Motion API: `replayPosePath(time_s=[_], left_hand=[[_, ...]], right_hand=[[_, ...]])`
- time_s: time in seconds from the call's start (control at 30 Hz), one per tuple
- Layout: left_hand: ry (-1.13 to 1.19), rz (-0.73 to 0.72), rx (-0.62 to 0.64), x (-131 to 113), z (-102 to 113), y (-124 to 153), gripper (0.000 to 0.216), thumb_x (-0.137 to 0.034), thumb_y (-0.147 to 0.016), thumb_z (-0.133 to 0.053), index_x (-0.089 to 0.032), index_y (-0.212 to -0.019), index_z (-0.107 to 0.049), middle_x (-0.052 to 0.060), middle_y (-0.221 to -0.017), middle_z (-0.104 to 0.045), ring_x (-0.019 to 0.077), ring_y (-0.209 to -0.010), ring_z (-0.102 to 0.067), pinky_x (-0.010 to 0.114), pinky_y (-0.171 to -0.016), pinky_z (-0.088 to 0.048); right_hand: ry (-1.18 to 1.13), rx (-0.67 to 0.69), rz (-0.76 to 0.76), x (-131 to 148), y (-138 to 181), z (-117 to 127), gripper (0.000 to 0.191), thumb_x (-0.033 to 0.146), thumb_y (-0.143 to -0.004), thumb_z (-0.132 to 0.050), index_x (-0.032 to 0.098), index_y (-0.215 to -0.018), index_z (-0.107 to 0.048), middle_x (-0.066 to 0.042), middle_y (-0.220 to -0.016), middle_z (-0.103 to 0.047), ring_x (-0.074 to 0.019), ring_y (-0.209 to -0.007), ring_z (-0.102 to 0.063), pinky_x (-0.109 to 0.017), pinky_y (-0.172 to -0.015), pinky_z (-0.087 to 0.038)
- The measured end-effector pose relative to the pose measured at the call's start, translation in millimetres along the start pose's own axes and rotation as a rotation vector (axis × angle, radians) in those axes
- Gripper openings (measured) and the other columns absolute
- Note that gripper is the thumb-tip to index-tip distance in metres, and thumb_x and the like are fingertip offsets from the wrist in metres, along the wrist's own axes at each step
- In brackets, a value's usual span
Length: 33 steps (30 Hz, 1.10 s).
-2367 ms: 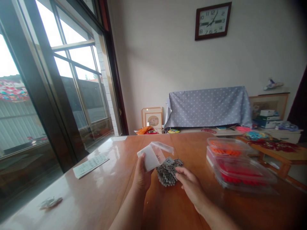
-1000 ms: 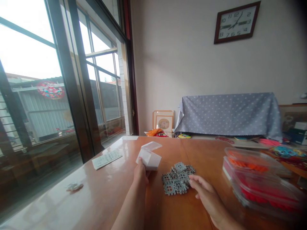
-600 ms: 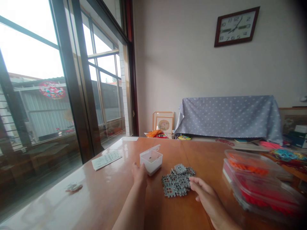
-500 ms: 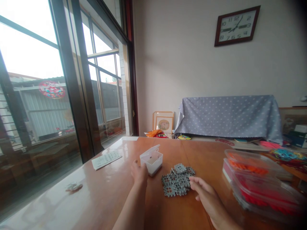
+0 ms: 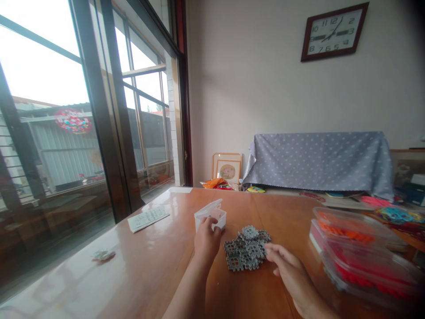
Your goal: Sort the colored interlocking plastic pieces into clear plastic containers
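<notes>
A heap of grey lattice-shaped plastic pieces (image 5: pixel 246 251) lies on the brown wooden table (image 5: pixel 156 270). Just behind and left of it stands a small clear plastic box (image 5: pixel 212 215) with its lid hinged up. My left hand (image 5: pixel 206 239) reaches onto the front of that box, fingers curled against its wall. My right hand (image 5: pixel 288 270) rests on the table at the right edge of the grey heap, fingers loosely bent and touching the pieces.
Stacked clear containers (image 5: pixel 355 252) with red and orange pieces sit at the right. A printed paper slip (image 5: pixel 148 218) and a small crumpled scrap (image 5: pixel 102 254) lie to the left near the window. A cloth-covered bench (image 5: pixel 318 157) and a wall clock (image 5: pixel 334 31) are behind.
The left hand tipped the grey pieces out of the small box, set the box upright on the table and let go. It has now moved back onto the box. The right hand stayed by the heap.
</notes>
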<state>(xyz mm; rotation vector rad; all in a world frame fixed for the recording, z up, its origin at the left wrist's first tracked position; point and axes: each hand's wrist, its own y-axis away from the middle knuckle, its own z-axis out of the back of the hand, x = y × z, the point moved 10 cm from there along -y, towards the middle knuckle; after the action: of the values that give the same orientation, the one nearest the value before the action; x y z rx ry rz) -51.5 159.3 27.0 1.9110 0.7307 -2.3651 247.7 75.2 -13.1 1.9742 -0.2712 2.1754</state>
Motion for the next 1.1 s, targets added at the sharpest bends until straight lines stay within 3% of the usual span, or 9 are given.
replayPosePath(time_s=[0.2,0.37,0.57,0.8,0.87,1.0,1.1], left_hand=[[0.046,0.012,0.077,13,-10,-5,0.009,-0.014,-0.073,-0.073,-0.022,-0.076,-0.07,0.008,-0.098,-0.063,0.0287,-0.1,-0.061,0.038,-0.094,-0.046],[-0.074,-0.034,0.066,12,-1,-11,0.005,-0.022,-0.078,-0.072,-0.021,-0.076,-0.068,0.01,-0.105,-0.06,0.0302,-0.103,-0.062,0.04,-0.099,-0.045],[-0.157,0.041,-0.006,18,20,-16,0.014,-0.024,-0.079,-0.072,-0.021,-0.075,-0.059,0.012,-0.115,-0.057,0.0323,-0.113,-0.061,0.04,-0.101,-0.046],[-0.29,-0.014,-0.116,3,33,-13,0.018,-0.025,-0.08,-0.071,-0.022,-0.096,-0.064,0.015,-0.149,-0.042,0.0391,-0.132,-0.05,0.046,-0.106,-0.043],[-0.239,-0.054,-0.08,-3,20,-9,0.024,-0.027,-0.08,-0.071,-0.024,-0.104,-0.065,0.013,-0.148,-0.044,0.0387,-0.136,-0.046,0.047,-0.11,-0.041],[-0.068,-0.152,0.163,-13,-31,10,0.038,-0.04,-0.076,-0.079,-0.029,-0.111,-0.067,0.012,-0.14,-0.055,0.0384,-0.144,-0.036,0.05,-0.121,-0.029],[-0.015,-0.169,0.353,-11,-67,34,0.071,-0.053,-0.063,-0.089,-0.031,-0.125,-0.064,0.013,-0.15,-0.05,0.0415,-0.151,-0.026,0.055,-0.122,-0.026]], right_hand=[[0.001,-0.009,-0.002,-1,-1,1,0.056,0.067,-0.069,-0.065,0.023,-0.102,-0.076,-0.01,-0.112,-0.076,-0.031,-0.106,-0.067,-0.034,-0.074,-0.052],[-0.011,-0.015,0.002,-1,-1,3,0.053,0.065,-0.07,-0.066,0.024,-0.102,-0.077,-0.01,-0.11,-0.076,-0.0316,-0.106,-0.067,-0.035,-0.075,-0.051],[-0.015,-0.028,0.007,-1,-1,4,0.053,0.065,-0.068,-0.067,0.024,-0.1,-0.077,-0.01,-0.108,-0.077,-0.0321,-0.105,-0.067,-0.036,-0.074,-0.052],[-0.037,-0.068,0.018,-2,-4,11,0.052,0.064,-0.07,-0.067,0.023,-0.101,-0.077,-0.01,-0.109,-0.076,-0.0321,-0.104,-0.067,-0.036,-0.073,-0.052],[-0.038,-0.097,0.031,-3,-7,15,0.053,0.064,-0.071,-0.067,0.022,-0.102,-0.077,-0.01,-0.107,-0.077,-0.0322,-0.105,-0.068,-0.036,-0.075,-0.052],[-0.005,-0.131,0.121,-4,-19,21,0.051,0.062,-0.075,-0.065,0.021,-0.104,-0.076,-0.01,-0.109,-0.076,-0.0321,-0.109,-0.067,-0.039,-0.089,-0.053],[0.096,-0.144,0.209,-7,-30,23,0.05,0.058,-0.079,-0.064,0.021,-0.111,-0.073,-0.01,-0.118,-0.074,-0.0307,-0.116,-0.065,-0.041,-0.103,-0.048]])
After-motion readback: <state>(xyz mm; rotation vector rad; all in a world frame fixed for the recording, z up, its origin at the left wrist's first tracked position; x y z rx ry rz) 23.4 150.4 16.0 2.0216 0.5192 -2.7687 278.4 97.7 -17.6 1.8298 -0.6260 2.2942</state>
